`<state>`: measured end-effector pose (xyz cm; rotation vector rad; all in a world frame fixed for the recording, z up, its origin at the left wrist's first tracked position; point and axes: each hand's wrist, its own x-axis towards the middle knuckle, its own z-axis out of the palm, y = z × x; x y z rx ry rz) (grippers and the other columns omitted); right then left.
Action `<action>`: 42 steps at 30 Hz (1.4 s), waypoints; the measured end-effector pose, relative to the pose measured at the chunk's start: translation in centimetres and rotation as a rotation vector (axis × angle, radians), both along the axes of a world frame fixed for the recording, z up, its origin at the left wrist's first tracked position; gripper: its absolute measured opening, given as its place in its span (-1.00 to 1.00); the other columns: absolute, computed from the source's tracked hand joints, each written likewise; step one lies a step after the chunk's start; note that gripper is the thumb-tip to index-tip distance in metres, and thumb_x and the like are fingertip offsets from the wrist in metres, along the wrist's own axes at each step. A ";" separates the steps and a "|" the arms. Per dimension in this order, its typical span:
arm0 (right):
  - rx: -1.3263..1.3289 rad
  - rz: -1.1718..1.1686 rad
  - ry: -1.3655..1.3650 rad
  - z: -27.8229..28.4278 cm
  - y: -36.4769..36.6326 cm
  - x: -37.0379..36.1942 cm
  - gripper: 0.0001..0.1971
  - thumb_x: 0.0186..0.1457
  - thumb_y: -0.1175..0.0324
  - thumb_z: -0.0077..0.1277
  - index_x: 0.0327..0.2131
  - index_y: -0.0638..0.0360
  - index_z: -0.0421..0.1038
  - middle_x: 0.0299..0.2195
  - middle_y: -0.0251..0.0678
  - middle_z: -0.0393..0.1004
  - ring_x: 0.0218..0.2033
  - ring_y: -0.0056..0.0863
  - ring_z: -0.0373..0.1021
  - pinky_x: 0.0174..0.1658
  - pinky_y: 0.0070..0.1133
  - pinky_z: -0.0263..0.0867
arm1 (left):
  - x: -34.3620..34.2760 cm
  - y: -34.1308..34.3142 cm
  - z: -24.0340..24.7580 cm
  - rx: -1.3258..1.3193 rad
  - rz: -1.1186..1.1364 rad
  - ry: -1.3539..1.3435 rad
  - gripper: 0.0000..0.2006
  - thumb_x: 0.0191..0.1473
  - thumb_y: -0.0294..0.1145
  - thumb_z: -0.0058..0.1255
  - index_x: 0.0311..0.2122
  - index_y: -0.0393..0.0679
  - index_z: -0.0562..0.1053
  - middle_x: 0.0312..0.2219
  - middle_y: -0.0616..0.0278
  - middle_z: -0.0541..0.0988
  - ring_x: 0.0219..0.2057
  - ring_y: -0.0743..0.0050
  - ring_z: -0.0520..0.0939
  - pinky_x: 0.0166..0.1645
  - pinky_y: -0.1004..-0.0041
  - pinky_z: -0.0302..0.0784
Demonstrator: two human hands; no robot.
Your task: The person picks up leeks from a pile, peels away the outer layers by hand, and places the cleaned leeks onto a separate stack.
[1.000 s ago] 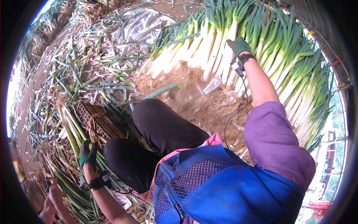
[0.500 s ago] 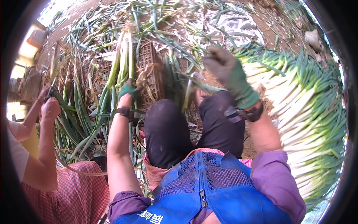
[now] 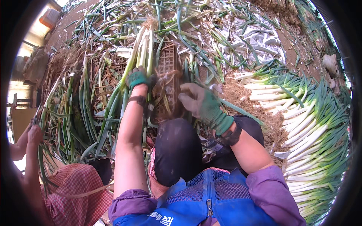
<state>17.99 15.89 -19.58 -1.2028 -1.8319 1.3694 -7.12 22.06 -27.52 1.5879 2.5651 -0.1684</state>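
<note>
The left hand, in a green glove, is closed around a bunch of green onions just below their white stalks. The bunch's long axis runs from about 7 o'clock, where the leaves trail down past the forearm, up to 12 o'clock, where the pale root ends point away from the person. The right hand, also gloved, hangs just to the 3 o'clock side of the bunch, fingers loosely curled and holding nothing that can be made out; it is near the stalks but apart from them. So the left hand has the onions, and the right is the free one nearest their lower stalks.

Under both hands lies a dark plastic crate, half buried in trimmed leaves. At 3 to 4 o'clock a neat stack of cleaned green onions lies with white ends turned inward. At 9 o'clock untrimmed plants are heaped. Another person's hands work at 8 o'clock, well apart. The wearer's dark knee sits directly below the hands.
</note>
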 end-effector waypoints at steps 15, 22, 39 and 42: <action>-0.429 0.042 0.242 0.4 1.3 -1.8 -0.54 0.08 0.19 0.15 -0.08 0.33 0.32 -0.40 -0.39 0.43 -0.44 -0.70 0.35 -0.43 -0.75 0.26 | -2.8 -4.4 1.7 0.047 0.044 -1.394 -0.52 -0.13 -0.38 0.28 -0.06 -0.26 0.43 -0.39 0.26 0.58 -0.40 0.53 0.59 -0.30 0.48 0.54; -0.330 -0.020 0.577 -1.3 1.9 -3.3 -0.53 0.06 0.26 0.16 -0.13 0.49 0.28 -0.27 -0.15 0.49 -0.27 -0.45 0.46 -0.12 -0.66 0.41 | 5.3 -9.5 9.7 0.112 -0.319 -0.982 -0.54 -0.18 -0.21 0.25 -0.13 -0.17 0.46 -0.32 0.09 0.58 -0.27 0.21 0.60 -0.14 0.31 0.49; -0.458 -0.460 0.305 -2.1 0.5 -3.7 -0.55 -0.18 0.15 0.24 -0.39 0.43 0.45 -0.48 -0.12 0.52 -0.48 -0.40 0.45 -0.38 -0.54 0.36 | -1.2 -7.0 6.8 0.176 -0.202 -1.177 -0.48 0.04 -0.17 0.11 0.09 -0.16 0.36 -0.12 0.01 0.56 -0.05 0.15 0.56 0.03 0.33 0.44; -0.417 -0.498 0.287 -2.7 0.3 -4.0 -0.56 -0.17 0.17 0.20 -0.36 0.43 0.44 -0.47 -0.16 0.50 -0.48 -0.41 0.42 -0.36 -0.51 0.35 | -3.2 -4.7 2.5 -0.013 -0.170 -0.421 -0.48 -0.06 -0.06 0.10 0.03 -0.03 0.42 -0.13 -0.02 0.55 -0.08 0.02 0.56 0.02 0.27 0.45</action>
